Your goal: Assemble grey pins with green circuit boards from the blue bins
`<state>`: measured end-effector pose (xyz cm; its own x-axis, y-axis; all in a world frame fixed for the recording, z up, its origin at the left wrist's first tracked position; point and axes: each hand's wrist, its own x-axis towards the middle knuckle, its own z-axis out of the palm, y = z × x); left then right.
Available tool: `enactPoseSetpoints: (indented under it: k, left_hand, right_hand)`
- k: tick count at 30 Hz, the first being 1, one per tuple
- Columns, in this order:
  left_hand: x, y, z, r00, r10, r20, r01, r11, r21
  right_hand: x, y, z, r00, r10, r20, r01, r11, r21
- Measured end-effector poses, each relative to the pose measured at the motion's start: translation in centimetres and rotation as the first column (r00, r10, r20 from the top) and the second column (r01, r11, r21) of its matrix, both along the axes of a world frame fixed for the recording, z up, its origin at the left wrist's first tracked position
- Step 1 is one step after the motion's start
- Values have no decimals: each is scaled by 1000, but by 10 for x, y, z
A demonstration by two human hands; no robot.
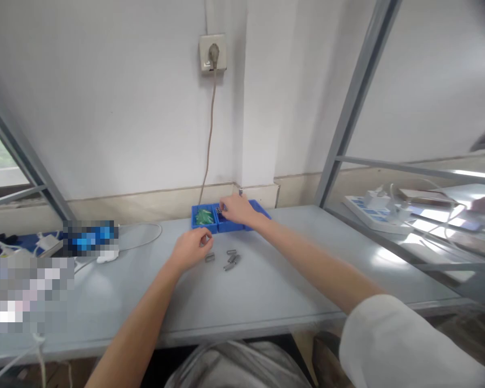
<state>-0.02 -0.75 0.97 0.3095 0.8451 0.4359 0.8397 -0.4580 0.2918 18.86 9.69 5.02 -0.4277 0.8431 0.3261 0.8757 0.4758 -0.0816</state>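
Three blue bins stand in a row at the back of the grey table. Green pieces [204, 216] fill the left bin [193, 218]. My right hand [237, 209] reaches over the middle bin [230, 227], its fingertips down among small dark parts; whether they grip one is hidden. The right bin [262, 208] is partly behind my wrist. My left hand [192, 247] hovers just in front of the left bin with its fingers curled together; anything between them is too small to make out. Beside it, several small metal cylinders [231, 259] lie on the table.
A white cable and plug [108, 256] lie on the table [242, 302] at the left, near a blurred blue object [91, 237]. A cord hangs from the wall socket [213, 54] behind the bins. Grey metal posts [358, 81] rise at both sides; a power strip [372, 213] is beyond the right one.
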Motion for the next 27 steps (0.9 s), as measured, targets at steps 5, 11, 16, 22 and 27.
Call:
enactPoseSetpoints:
  k: [5,11,16,22,27]
  left_hand:
    - [-6,-2,-4,996,-56,-68,47,991,-125]
    - [-6,-3,-9,990,-119,-74,102,976,-194]
    - [1,-2,-9,987,-142,-77,127,976,-178]
    - [8,-5,-8,982,-185,-43,174,967,-186]
    - [9,-4,-9,982,-187,-25,178,961,-211]
  right_hand:
    - [14,-59,-21,979,203,-35,-206,953,-223]
    - [20,-73,-38,983,181,-15,-178,940,-292]
    - [21,-64,-43,989,143,-32,-146,955,-257]
    - [27,-63,-49,977,210,-33,-212,947,-241]
    - [24,-68,-41,955,271,-116,-285,949,-130]
